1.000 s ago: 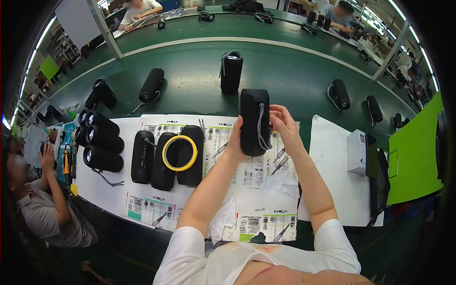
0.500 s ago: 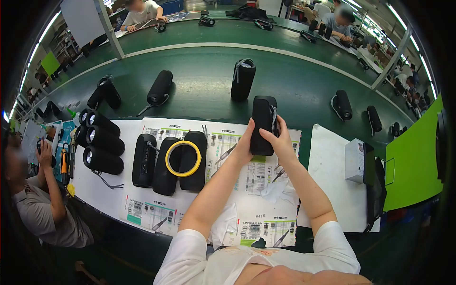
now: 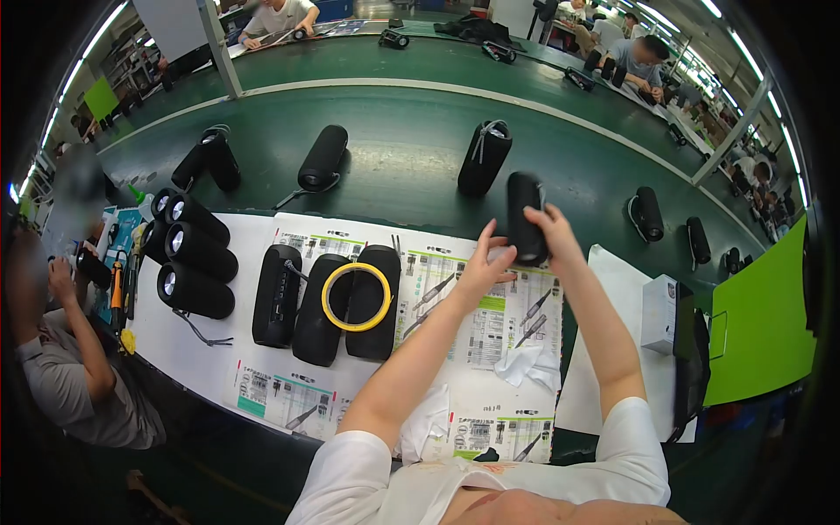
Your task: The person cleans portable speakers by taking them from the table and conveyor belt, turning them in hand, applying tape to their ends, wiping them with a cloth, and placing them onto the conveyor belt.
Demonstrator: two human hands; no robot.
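Note:
My right hand (image 3: 557,238) grips a black cylindrical speaker (image 3: 523,210) by its right side, above the far edge of the work surface. The speaker is slightly blurred and tilted. Just to its left is my left hand (image 3: 483,269), fingers apart and holding nothing; whether a fingertip still touches the speaker, I cannot tell. Another black speaker (image 3: 484,162) with a grey strap stands on the green conveyor beyond. On the left of the work surface lie a speaker with buttons (image 3: 278,297) and two more black speakers, with a yellow tape roll (image 3: 386,297) resting on those two.
Several black speakers (image 3: 194,293) are grouped at the left. More lie along the green conveyor (image 3: 402,166). Printed sheets and a white cloth (image 3: 529,363) cover the work surface. At right are a white box (image 3: 658,315) and a green board (image 3: 757,324). A co-worker (image 3: 66,376) sits at left.
Both hands were around the speaker. Now my left hand has come off its side with fingers spread, while my right hand has carried the speaker rightward. The whole view has shifted slightly.

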